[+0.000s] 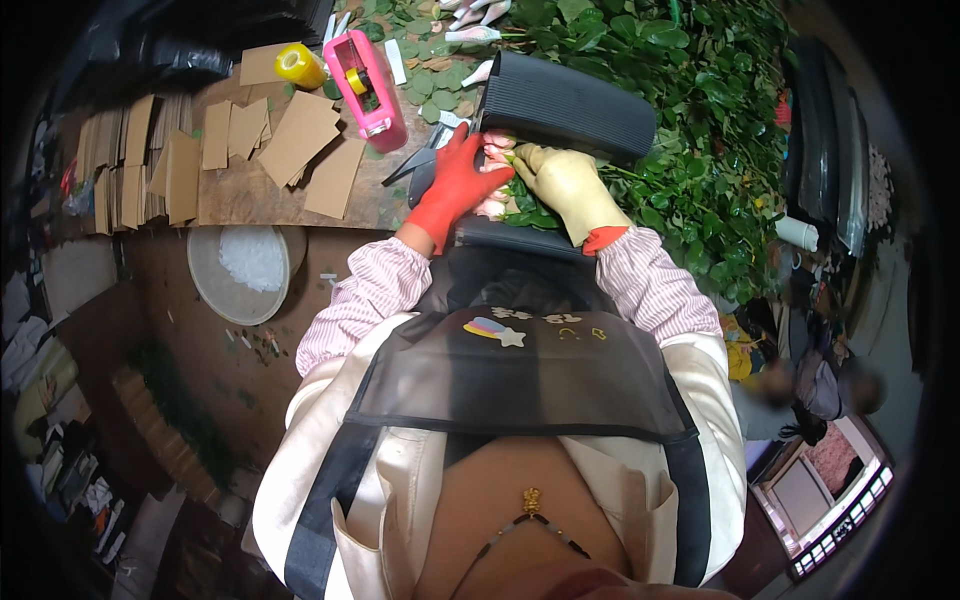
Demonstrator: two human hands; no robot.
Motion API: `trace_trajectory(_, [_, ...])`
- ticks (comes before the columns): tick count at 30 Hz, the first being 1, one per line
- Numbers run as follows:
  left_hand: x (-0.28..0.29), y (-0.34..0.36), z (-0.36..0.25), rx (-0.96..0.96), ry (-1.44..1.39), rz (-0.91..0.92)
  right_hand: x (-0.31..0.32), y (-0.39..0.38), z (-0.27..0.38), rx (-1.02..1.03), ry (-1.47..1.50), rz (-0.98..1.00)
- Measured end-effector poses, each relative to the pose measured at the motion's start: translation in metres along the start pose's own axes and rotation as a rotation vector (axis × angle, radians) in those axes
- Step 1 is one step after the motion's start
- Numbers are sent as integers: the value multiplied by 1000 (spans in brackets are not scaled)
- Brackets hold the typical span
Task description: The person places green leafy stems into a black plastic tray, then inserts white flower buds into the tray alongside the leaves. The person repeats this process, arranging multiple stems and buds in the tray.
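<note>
Left hand spreads fingers at pink roses, on right hand I can't tell; apron bears print.

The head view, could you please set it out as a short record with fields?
Pink flowers: between the hands
Left hand: red glove, thumb toward the flowers
Right hand: cream glove, fingers at the flowers; grip unclear
Black ridged sheet: curved, beyond the flowers
Green leaves: heaped on the right
Tape dispenser: pink, left of the sheet
Basin: white contents, lower left

No text is legible, even on the apron.
</note>
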State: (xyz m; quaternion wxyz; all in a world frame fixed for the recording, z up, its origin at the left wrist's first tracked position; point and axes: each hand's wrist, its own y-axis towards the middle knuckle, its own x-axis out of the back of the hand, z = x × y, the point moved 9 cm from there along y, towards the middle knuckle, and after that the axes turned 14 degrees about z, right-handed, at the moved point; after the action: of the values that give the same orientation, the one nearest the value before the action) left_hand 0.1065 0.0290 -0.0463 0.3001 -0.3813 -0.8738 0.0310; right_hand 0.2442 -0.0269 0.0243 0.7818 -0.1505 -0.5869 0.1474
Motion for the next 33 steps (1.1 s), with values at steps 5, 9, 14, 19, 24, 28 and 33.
trace_trajectory(5, [0, 7, -2, 20, -33, -31, 43, -26, 11, 49, 351, -67])
trace_trajectory(9, [3, 1, -12, -63, -44, -131, 52, -36, 9, 129, 324, -243])
trace_trajectory(14, [7, 4, -9, -46, -41, -125, 31, -14, 16, 44, -41, -67])
trace_trajectory(19, [17, 2, -16, -103, -191, -145, 1, 20, 18, -111, -337, 149])
trace_trajectory(24, [14, -12, -19, -199, -46, -307, 39, -6, 47, -1, -176, 104])
trace_trajectory(28, [38, -51, 1, -317, -463, -298, 67, -48, 75, 82, 621, 25])
trace_trajectory(33, [80, -181, 50, -345, 4, -588, 34, -70, 121, 245, 259, 186])
